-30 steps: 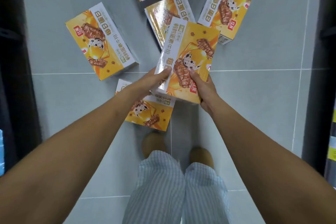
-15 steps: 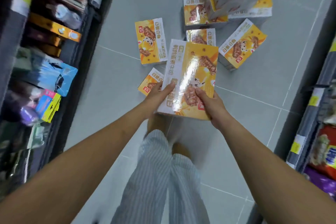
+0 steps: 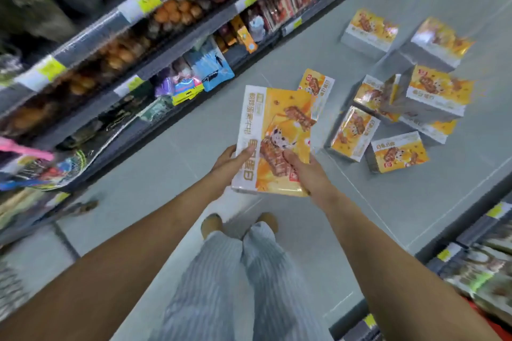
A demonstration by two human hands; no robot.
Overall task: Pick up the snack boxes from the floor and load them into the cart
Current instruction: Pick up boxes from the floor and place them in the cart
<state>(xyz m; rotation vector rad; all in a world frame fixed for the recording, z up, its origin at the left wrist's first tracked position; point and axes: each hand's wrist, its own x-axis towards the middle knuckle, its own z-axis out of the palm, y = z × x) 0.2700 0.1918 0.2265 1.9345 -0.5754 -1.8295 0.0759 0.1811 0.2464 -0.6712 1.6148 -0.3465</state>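
The left hand (image 3: 231,163) and right hand (image 3: 307,171) are both closed on the near end of one snack box (image 3: 277,138), held above the floor (image 3: 180,152). Beyond and right of this box, other snack boxes (image 3: 399,119) lie in a cluster on the floor.

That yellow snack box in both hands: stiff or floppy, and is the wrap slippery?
The held box looks stiff: its flat face and straight edges show no sag between the left hand and right hand. Glare on its surface suggests glossy film, so it may be slick. Held only at its near end, it seems fairly light.
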